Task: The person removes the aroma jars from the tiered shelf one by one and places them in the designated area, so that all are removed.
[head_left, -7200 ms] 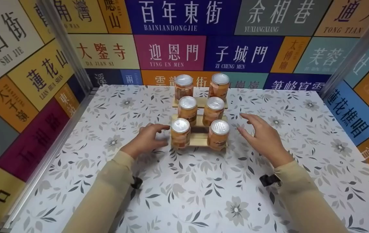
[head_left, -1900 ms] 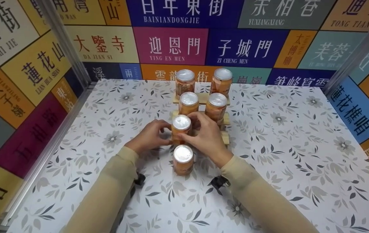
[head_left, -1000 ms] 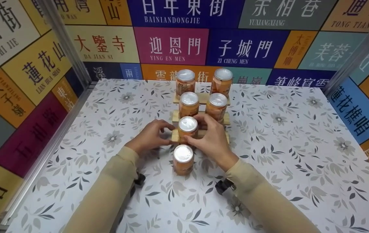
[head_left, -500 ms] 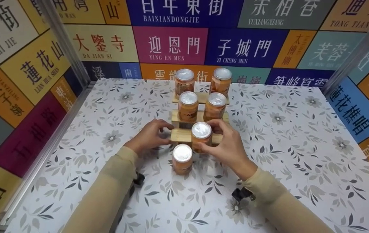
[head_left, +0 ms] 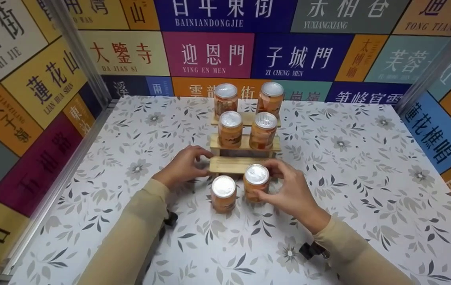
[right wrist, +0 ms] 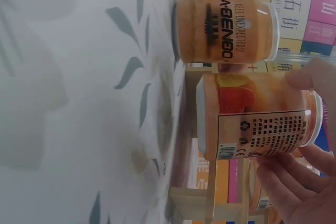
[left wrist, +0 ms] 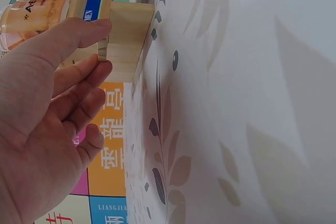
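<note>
My right hand (head_left: 294, 194) grips an orange-labelled can (head_left: 256, 183) with a silver lid, thumb and fingers on its sides. In the right wrist view that can (right wrist: 252, 116) is upright, its base raised off the table. Just left of it, a matching can (head_left: 224, 200) stands on the table. My left hand (head_left: 180, 166) pinches the left end of the lowest step of a wooden tiered rack (head_left: 225, 165). In the left wrist view, thumb and index finger meet at the board's edge (left wrist: 103, 48). No can stands on that lowest step.
Two cans stand on the middle step, a left can (head_left: 230, 132) and a right can (head_left: 264, 134). The top step bears a left can (head_left: 226, 101) and a right can (head_left: 271, 101). A floral cloth (head_left: 348, 170) covers the table; printed panels (head_left: 209, 55) wall it in.
Earlier, two cans stood on the lowest step; one then came to stand on the table. My right hand has since carried the other off the step, rightward and toward me. The left hand stays put.
</note>
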A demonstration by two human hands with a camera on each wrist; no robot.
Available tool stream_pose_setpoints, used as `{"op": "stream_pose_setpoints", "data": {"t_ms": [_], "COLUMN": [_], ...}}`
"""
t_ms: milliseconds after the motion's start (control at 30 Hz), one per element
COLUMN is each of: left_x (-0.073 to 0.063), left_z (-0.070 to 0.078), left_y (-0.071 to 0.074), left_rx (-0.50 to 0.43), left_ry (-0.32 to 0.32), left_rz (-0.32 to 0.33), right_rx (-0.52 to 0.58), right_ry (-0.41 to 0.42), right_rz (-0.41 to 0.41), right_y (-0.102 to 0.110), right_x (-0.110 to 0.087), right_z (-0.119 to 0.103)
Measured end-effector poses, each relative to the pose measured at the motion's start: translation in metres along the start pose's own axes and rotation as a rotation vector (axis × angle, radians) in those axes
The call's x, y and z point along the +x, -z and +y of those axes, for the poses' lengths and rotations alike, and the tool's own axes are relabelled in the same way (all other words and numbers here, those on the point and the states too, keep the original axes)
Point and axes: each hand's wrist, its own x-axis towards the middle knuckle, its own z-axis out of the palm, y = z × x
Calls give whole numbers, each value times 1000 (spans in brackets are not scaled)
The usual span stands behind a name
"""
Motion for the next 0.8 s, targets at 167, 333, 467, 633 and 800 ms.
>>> {"op": "stream_pose_setpoints", "data": {"t_ms": [167, 333, 467, 633, 800], "left_x": [1, 2, 1, 0, 0], "left_z": [0, 1, 1, 1, 1], "left_y": [0, 0, 0, 0, 1], "left_rx": [3, -19, -41, -52, -48], "left_ry": [15, 29, 45, 45, 27], "left_rz": [3, -7, -4, -4, -8], "right_rx": [37, 20, -18, -29, -40], "right_ry": [6, 3, 3, -5, -11], "right_rz": [-53, -113, -161, -212, -238], "right_y": [3, 4, 5, 10, 16], "right_x": [-6, -11, -10, -7, -3], "right_z": [9, 15, 15, 14, 14]}}
